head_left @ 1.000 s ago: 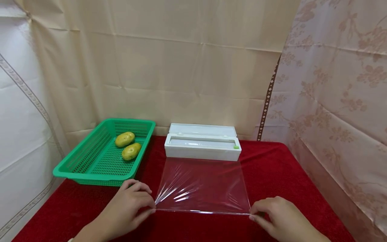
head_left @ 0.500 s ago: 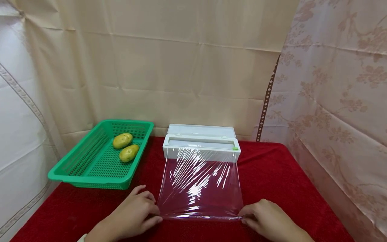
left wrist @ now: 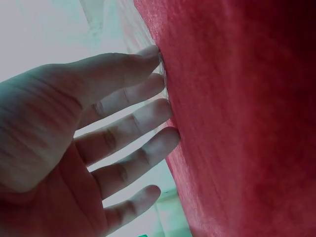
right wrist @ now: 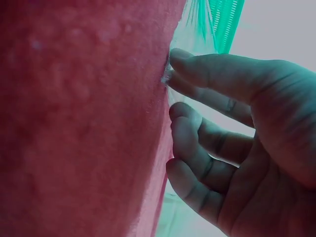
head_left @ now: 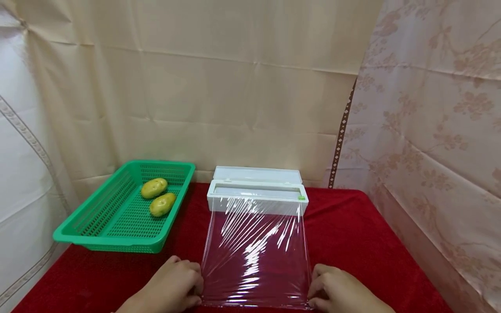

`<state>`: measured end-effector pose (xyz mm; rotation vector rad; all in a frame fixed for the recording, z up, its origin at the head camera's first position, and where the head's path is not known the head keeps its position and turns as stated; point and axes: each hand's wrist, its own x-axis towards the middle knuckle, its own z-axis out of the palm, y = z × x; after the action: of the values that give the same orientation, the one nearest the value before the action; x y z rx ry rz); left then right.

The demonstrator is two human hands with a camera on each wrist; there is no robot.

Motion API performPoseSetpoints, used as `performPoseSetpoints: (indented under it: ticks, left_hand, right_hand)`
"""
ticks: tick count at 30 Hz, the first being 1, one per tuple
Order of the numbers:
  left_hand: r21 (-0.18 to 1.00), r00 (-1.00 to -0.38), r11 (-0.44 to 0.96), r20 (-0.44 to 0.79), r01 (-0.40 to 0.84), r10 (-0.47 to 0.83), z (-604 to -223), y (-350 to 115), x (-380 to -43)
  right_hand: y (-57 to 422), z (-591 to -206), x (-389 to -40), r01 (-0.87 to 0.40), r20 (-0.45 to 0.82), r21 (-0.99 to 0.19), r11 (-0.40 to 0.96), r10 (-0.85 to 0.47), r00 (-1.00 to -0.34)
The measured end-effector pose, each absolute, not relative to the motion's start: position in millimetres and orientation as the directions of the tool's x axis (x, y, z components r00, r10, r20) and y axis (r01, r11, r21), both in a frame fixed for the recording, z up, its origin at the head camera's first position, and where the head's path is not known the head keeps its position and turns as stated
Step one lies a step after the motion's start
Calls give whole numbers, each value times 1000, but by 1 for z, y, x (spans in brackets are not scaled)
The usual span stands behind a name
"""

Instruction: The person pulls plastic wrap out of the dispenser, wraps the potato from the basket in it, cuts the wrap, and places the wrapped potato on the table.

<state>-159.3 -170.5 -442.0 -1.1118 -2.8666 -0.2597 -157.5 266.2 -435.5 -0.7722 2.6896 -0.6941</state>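
Observation:
A sheet of clear plastic wrap (head_left: 254,256) stretches from a white wrap dispenser box (head_left: 256,206) toward the front of the table. At its near left corner my left hand (head_left: 172,284) pinches the edge between thumb and forefinger; in the left wrist view the other fingers (left wrist: 143,155) are spread apart. My right hand (head_left: 338,289) pinches the near right corner, and in the right wrist view its other fingers (right wrist: 197,153) are bent. The box lid (head_left: 257,174) stands raised at the back. A small green slider (head_left: 301,198) sits at the right of the box's front edge.
To the left stands a green plastic basket (head_left: 105,241) holding two yellowish potatoes (head_left: 154,188) (head_left: 162,204). A red cloth (head_left: 352,243) covers the table. Beige curtains (head_left: 235,87) hang behind, and a patterned curtain (head_left: 438,130) hangs on the right.
Both hands have drawn the wrap's edge nearer, lengthening the sheet. It was flat below the box's front and now runs up over the box's front edge, creased and shiny. The hands are slightly closer together.

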Motion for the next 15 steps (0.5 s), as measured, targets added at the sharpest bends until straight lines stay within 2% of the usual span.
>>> performPoseSetpoints:
  ticks: [6,12,15]
  left_hand:
    - [156,-724,708,116,689,680,-441,-174,-160]
    - [333,-775,722,44,606,631,-433,-179,-161]
    - [374,-792,732,13,570,610,-429,-179,-162]
  right_hand:
    - [268,-441,-158,-440,-91,-553,708,-576,-812]
    - [270,-434,-163,-321,-155,-704,633,-579,-801]
    - [271,-431,-169,-359,-113,-716,598,-607,-787]
